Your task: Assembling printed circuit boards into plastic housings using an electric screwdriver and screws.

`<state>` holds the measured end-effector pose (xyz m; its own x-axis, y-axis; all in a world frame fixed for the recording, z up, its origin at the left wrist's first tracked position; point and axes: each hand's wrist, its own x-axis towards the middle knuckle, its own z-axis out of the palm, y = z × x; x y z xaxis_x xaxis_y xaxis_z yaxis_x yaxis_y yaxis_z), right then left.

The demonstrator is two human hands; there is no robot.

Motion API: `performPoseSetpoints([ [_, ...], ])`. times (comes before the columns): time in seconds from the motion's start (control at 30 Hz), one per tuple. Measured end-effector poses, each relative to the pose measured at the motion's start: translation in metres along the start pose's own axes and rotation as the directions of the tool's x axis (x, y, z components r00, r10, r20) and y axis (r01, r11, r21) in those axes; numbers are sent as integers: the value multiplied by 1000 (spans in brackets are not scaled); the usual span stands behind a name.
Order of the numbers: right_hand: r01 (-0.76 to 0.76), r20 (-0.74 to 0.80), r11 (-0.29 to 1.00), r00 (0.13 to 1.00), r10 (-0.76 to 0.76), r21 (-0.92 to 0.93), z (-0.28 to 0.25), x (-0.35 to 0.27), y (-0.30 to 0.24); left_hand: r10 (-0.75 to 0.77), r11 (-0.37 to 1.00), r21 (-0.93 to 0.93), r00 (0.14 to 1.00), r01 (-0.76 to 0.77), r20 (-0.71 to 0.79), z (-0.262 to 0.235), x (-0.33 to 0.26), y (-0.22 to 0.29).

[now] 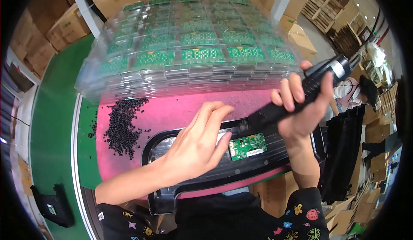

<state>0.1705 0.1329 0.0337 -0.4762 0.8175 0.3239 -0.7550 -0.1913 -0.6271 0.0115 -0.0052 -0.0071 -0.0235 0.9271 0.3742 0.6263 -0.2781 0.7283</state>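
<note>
My right hand (303, 111) is wrapped round a black electric screwdriver (313, 85), which slants down to the left. Its lower end reaches the far edge of a long black plastic housing (254, 164); the exact tip is hard to make out. A small green circuit board (248, 146) with a white label lies inside the housing. Over the housing's left part hovers my left hand (195, 141), fingers stretched forward and thumb apart, close to the board's left edge. I see nothing in its fingers.
Stacked clear plastic trays (189, 74) of green circuit boards stand beyond the pink mat (172, 111). Small black screws (122, 128) are heaped at the mat's left. Another black part (53, 205) lies far left. Dark panels (344, 154) and another person (350, 93) are at right.
</note>
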Motion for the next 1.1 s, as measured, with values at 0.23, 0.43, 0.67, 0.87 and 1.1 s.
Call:
performPoseSetpoints([
  [0.23, -24, 180, 999, 983, 17, 35, 14, -25, -17, 353, 914, -254, 929, -316, 116, 0, 2, -5],
  [0.43, 18, 406, 998, 914, 4, -52, 6, -33, -13, 417, 908, -20, 900, -418, 128, -2, -1, 1],
  [0.67, 251, 382, 953, 908, -171, -170, 14, -50, -23, 146, 970, -175, 980, -169, -134, -10, 2, 9],
  [0.87, 486, 295, 871, 845, -446, -74, 27, -55, -30, 186, 955, -246, 981, -166, 58, -5, -2, 3],
  [1.1, 453, 337, 890, 846, -412, -48, 29, -57, -27, 180, 949, -275, 981, -154, 74, -5, -2, 1],
])
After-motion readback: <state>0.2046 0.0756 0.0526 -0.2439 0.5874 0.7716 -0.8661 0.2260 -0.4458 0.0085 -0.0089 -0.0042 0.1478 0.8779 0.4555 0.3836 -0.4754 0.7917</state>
